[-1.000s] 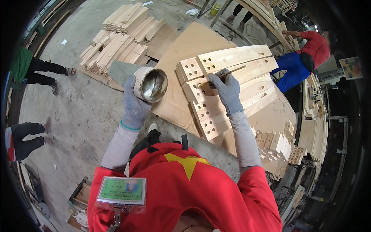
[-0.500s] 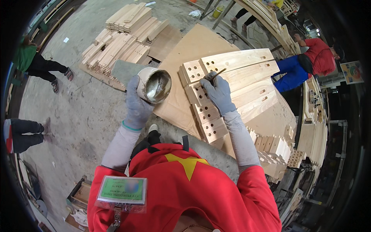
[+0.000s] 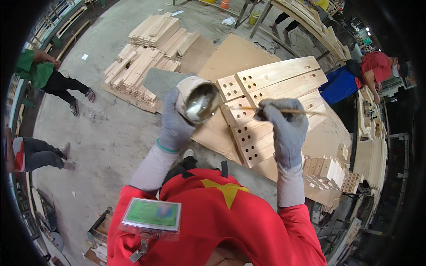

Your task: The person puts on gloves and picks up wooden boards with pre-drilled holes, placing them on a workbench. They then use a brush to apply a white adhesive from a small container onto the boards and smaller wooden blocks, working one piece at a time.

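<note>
Workshop floor; tilted silvery tin [image 3: 198, 100], thin stick [image 3: 284, 111]

The left hand [image 3: 175, 124] grips a round metal can [image 3: 198, 101] tilted on its side, mouth toward the person. Just right of that grip, the right hand [image 3: 284, 128] pinches a thin wooden stick [image 3: 284, 111] lying level, its tip pointing left toward the can. Under and beyond the stick lie pale wooden boards with drilled holes [image 3: 266, 106], stacked on a plywood sheet [image 3: 230, 57]. Behind the can, farther left, sits a pile of short wooden slats [image 3: 146, 57] on the concrete floor [image 3: 106, 146].
</note>
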Action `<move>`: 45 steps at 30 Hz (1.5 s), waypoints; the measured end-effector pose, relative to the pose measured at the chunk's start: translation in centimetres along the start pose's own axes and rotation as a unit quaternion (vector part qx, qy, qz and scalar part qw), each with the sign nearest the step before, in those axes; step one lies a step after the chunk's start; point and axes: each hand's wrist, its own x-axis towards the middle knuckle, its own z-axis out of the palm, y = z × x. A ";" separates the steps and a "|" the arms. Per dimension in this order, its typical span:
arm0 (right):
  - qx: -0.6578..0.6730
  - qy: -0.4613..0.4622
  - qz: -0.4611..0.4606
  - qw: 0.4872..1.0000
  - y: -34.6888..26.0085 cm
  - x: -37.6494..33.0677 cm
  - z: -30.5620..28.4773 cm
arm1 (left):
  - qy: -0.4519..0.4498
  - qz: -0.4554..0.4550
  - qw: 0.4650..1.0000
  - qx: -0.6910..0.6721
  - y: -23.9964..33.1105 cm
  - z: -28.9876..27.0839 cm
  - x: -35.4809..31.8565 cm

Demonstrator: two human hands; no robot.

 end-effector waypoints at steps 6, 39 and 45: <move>0.035 -0.102 -0.043 0.993 3.1 -3.2 2.1 | 0.002 -0.108 0.974 -0.201 1.7 2.6 0.4; -0.427 -0.046 -0.013 0.903 10.5 5.2 -4.8 | 0.062 0.153 0.945 0.283 -3.9 -1.8 -0.7; -0.410 -0.039 0.010 0.911 10.1 5.4 -5.2 | 0.070 0.111 0.965 0.225 -2.3 0.0 -0.8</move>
